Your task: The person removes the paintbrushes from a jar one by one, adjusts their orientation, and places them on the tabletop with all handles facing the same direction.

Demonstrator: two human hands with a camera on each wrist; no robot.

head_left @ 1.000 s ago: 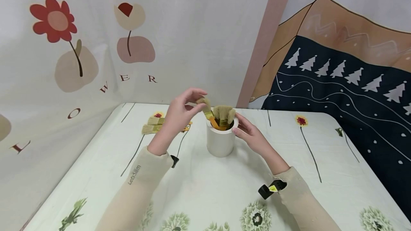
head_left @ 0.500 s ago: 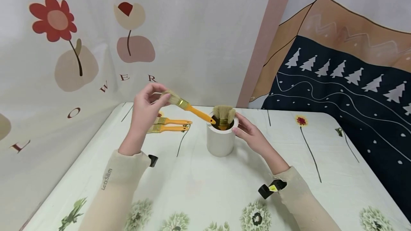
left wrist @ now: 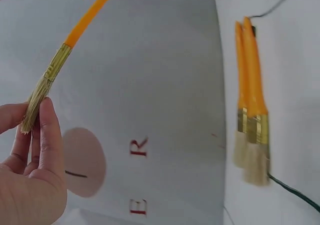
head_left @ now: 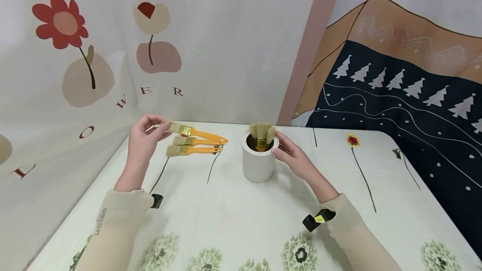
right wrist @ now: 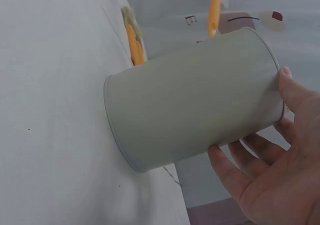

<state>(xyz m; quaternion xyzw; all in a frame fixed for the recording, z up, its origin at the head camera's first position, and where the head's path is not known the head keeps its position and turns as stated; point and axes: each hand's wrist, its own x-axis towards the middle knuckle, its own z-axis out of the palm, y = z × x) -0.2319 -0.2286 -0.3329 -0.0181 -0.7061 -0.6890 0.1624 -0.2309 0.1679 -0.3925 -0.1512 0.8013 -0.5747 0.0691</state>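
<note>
My left hand (head_left: 144,147) pinches a paintbrush (head_left: 201,134) by its pale bristles, and the orange handle points right. In the left wrist view this held paintbrush (left wrist: 61,55) is raised off the table. Just in front of it, two more paintbrushes (head_left: 199,150) lie side by side on the table, bristles to the left. A white cylindrical canister (head_left: 257,168) stands upright to the right, with brushes (head_left: 260,132) in it, bristles up. My right hand (head_left: 295,159) grips the canister's right side near the rim, thumb on the front and fingers behind.
The table (head_left: 233,216) wears a white cloth printed with flowers. Behind it hangs a pale curtain (head_left: 226,45) with flower prints. At the right is a dark cloth (head_left: 395,108) with white trees.
My left hand has drawn the paintbrush out of the canister and carried it left, then lowered it beside the two lying brushes. The right hand stays on the canister.
</note>
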